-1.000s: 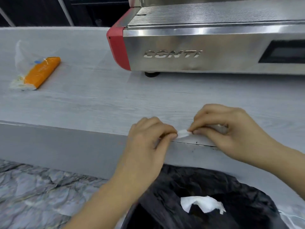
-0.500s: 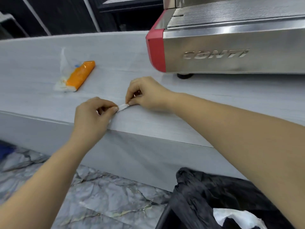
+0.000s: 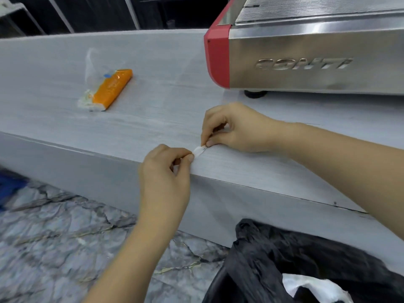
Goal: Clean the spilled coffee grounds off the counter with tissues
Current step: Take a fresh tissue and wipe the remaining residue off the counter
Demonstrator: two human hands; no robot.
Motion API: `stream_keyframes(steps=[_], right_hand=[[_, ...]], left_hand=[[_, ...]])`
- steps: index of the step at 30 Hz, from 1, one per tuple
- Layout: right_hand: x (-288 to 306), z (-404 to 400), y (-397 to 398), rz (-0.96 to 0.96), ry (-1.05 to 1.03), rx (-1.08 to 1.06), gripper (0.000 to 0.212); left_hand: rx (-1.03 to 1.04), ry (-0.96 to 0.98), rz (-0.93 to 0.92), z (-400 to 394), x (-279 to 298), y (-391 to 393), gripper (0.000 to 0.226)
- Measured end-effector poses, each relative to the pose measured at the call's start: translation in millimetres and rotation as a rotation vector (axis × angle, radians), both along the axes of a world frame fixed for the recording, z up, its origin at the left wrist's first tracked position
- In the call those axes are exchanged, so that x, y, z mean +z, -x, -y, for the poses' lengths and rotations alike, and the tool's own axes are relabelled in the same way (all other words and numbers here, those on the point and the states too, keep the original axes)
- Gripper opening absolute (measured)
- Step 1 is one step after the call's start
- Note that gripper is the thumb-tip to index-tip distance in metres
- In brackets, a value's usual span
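White tissue (image 3: 198, 151), small folded piece, sits low over the grey wood-grain bench (image 3: 153, 119) near its front edge, stretched between both hands. Left hand (image 3: 166, 169) pinches its left end, thumb and forefinger closed on it, other fingers curled. Right hand (image 3: 231, 130) pinches the right end the same way, fingertips down at the bench surface. Tiny dark specks at the tissue's right end; cannot tell if they are grounds. Orange tissue pack (image 3: 111, 89) in clear wrap lies on the bench, well apart to the left. Steel coffee machine (image 3: 306, 62) with red end cap stands at back right. Black bin bag (image 3: 284, 259) below the bench edge at lower right, with a crumpled white tissue (image 3: 314, 285) inside. Marble-pattern floor (image 3: 65, 237) at lower left.
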State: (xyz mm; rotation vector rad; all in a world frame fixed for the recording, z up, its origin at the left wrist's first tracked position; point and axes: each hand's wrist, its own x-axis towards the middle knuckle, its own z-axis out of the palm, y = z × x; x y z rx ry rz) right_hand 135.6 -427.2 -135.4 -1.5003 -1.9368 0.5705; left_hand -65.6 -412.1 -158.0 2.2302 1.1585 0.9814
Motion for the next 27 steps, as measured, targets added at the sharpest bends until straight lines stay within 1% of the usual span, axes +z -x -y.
stream_keyframes(steps=[6,12,15,17,19,21,24,27], right_hand=[[2,100,-36,-0.014,-0.005,-0.077,0.012],[2,217,-61,0.010,-0.054,-0.307,0.009],[-2,265,-58,0.063,-0.092,-0.397,0.016],[-4,285,-51,0.099,-0.103,-0.431,0.018],[-1,290,-45,0.077,-0.145,-0.495,0.016],[6,277,-48,0.071,-0.202,-0.570,0.012],[14,231,-68,0.197,-0.311,-0.643,0.007],[6,176,-96,0.301,-0.402,-0.718,0.008]], left_hand=[[-0.137,-0.033,0.067,79,-7,-38,0.010],[-0.377,-0.044,0.045,143,-6,-79,0.010],[-0.501,-0.081,0.029,166,-11,-85,0.013],[-0.555,-0.092,0.062,173,-12,-83,0.012],[-0.584,-0.112,0.109,169,-7,-83,0.010],[-0.600,-0.158,0.099,154,4,-92,0.007],[-0.566,-0.293,0.055,111,18,-124,0.004],[-0.514,-0.421,0.000,55,18,-163,0.005]])
